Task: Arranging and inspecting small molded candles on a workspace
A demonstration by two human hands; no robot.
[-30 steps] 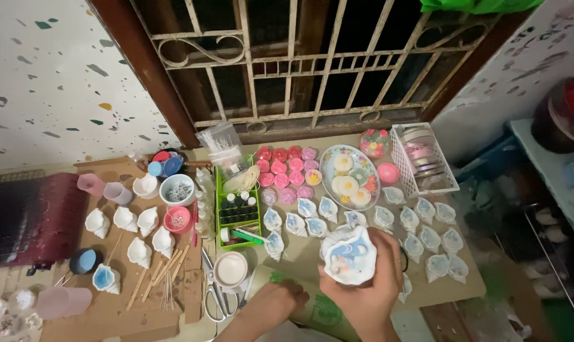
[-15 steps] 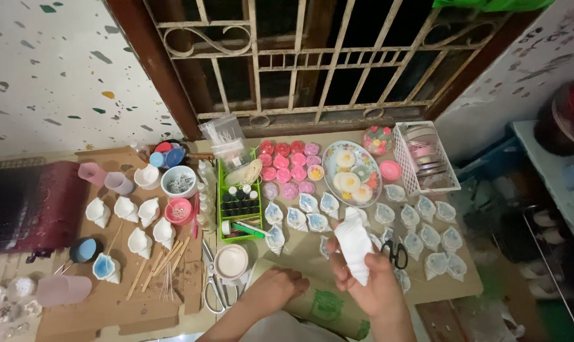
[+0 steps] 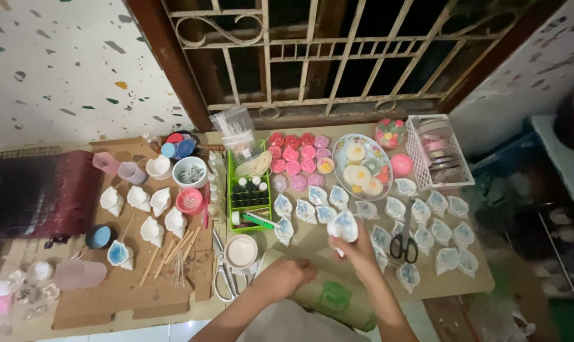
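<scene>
Since the earlier frame, the right hand (image 3: pixel 356 248) has carried the white and blue shell-shaped piece (image 3: pixel 343 225) forward and down toward the rows on the table (image 3: pixel 439 288), and the left hand (image 3: pixel 286 276) has closed and dropped beside the folded brown paper (image 3: pixel 328 294). The right hand's fingers are clamped round the lower part of the shell piece, which stands just above the table, near the near end of the rows. The left hand looks loosely curled with nothing in it, resting near the paper's near-left edge.

Risks, as I judge them: the shell piece is held only by its lower end, so a loose pinch could let it tip or drop onto its neighbours. Finished shell pieces (image 3: pixel 426 209) lie close together to the right and far side, so a careless wrist could knock or chip 1 of them. Black scissors (image 3: pixel 403 244) lie just right of the right hand, within easy reach of a sweeping forearm.

Further left, a small white cup (image 3: pixel 241 251) and another pair of scissors (image 3: pixel 223 278) sit by a green tray of little bottles (image 3: pixel 249 190). Beyond lie plain white shells (image 3: pixel 141 199), wooden sticks (image 3: pixel 173 253), pink rounds (image 3: pixel 293 152), an oval plate (image 3: pixel 361 166) and a white basket (image 3: pixel 439 152).
</scene>
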